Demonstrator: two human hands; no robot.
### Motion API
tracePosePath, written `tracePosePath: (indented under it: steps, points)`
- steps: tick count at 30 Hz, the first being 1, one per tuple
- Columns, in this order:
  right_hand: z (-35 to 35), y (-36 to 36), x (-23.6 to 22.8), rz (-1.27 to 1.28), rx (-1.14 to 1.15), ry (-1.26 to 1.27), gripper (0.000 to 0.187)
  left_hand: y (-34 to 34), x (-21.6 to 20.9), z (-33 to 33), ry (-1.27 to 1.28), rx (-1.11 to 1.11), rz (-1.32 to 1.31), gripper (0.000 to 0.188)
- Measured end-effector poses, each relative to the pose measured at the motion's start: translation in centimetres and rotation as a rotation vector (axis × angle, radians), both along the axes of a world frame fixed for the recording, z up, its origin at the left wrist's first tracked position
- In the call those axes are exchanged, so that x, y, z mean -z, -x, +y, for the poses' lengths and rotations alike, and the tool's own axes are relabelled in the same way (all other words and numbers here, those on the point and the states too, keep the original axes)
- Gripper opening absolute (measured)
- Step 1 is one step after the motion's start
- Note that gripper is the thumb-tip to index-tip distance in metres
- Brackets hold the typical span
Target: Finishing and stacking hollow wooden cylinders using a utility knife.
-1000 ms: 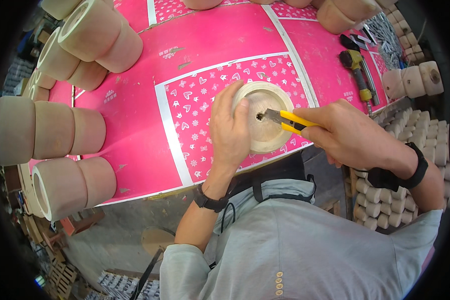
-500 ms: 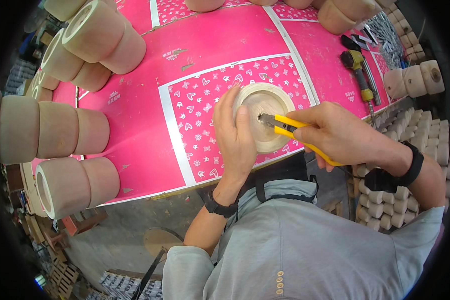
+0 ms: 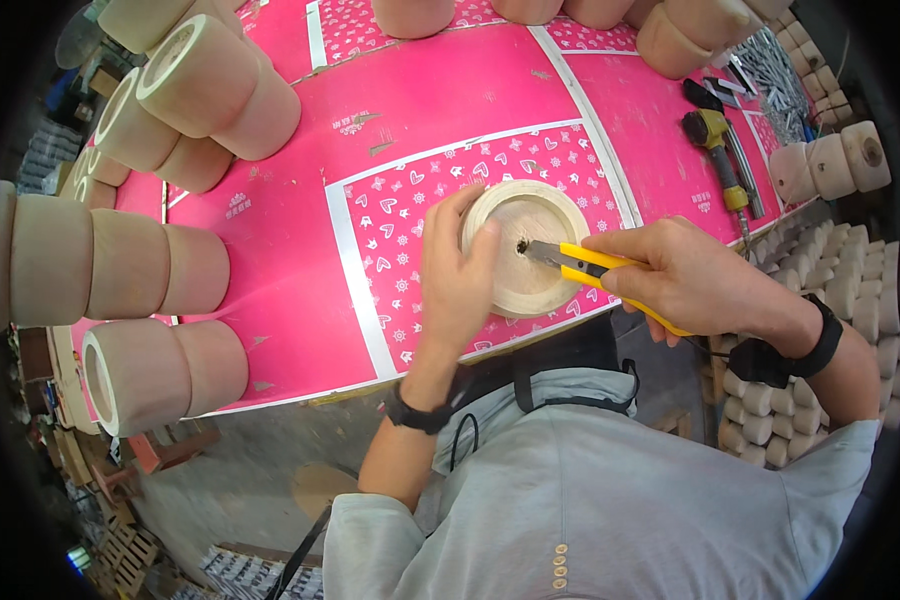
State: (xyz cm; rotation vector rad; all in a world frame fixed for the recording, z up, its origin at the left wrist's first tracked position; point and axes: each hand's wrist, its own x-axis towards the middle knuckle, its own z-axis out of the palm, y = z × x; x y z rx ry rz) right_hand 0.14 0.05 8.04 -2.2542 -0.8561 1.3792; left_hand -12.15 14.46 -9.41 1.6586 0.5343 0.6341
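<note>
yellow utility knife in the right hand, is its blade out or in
Out. On the utility knife, a grey metal blade projects past the yellow front, its tip at the dark hole in the round wooden piece.

The knife blade (image 3: 544, 252) has its tip perhaps hidden in the hole (image 3: 522, 245).

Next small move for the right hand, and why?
I'd probably scrape lightly along the edge of the centre hole with the utility knife. The right hand holds its blade with the tip at the hole, whose edge looks ragged, and the left hand grips the side of the round wooden piece, which should help steady it.
</note>
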Motion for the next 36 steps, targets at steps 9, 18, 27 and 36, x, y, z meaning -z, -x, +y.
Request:
tracePosePath:
  steps: [9, 18, 27, 36]
  points:
    - [-0.2, -0.8, 0.7, -0.373, -0.358, -0.163, 0.027, -0.6, 0.3, -0.8, -0.003, 0.047, -0.041, 0.036]
    - [0.0, -0.7, 0.8, -0.397, -0.425, -0.154, 0.027, 1.1, 0.5, -3.1, -0.042, -0.148, -0.075, 0.040]
    - [0.5, 0.1, -0.6, -0.110, -0.067, 0.173, 0.031, 0.7, 0.9, -4.5, -0.175, -0.150, -0.082, 0.038]
    - [-0.1, -1.1, -0.5, -0.123, -0.037, 0.042, 0.039, 3.0, -0.4, -6.7, -0.176, -0.229, 0.027, 0.045]
